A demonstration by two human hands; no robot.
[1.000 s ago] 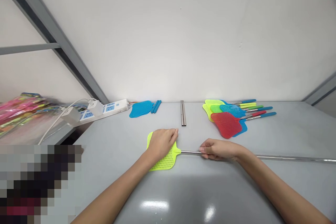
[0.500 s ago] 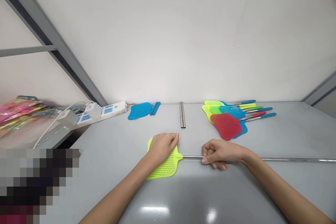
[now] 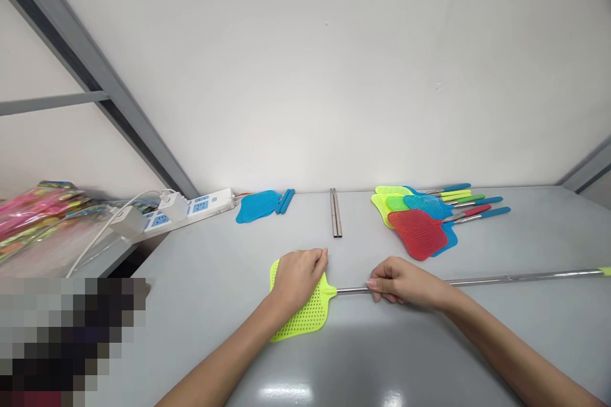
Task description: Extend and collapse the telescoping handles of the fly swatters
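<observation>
A yellow-green fly swatter (image 3: 312,315) lies across the table, its perforated head to the left and its long metal rod (image 3: 529,278) stretching right to a yellow-green grip (image 3: 605,271) at the frame edge. My left hand (image 3: 298,276) is closed over the swatter's head, with its fingertips hidden underneath. My right hand (image 3: 398,281) pinches the rod between thumb and fingers, a short way right of the head's neck.
Several finished-looking fly swatters in red, blue and green (image 3: 419,235) lie stacked at the back right. Two metal tubes (image 3: 336,213) lie at the back middle, near blue swatter heads (image 3: 258,206) and blue grips (image 3: 285,201). A power strip (image 3: 210,205) and plastic-wrapped goods (image 3: 38,216) are at left.
The rod's right end has swung away from me, and its yellow-green grip now shows at the right edge. My right hand still pinches the rod; the left stays on the head.
</observation>
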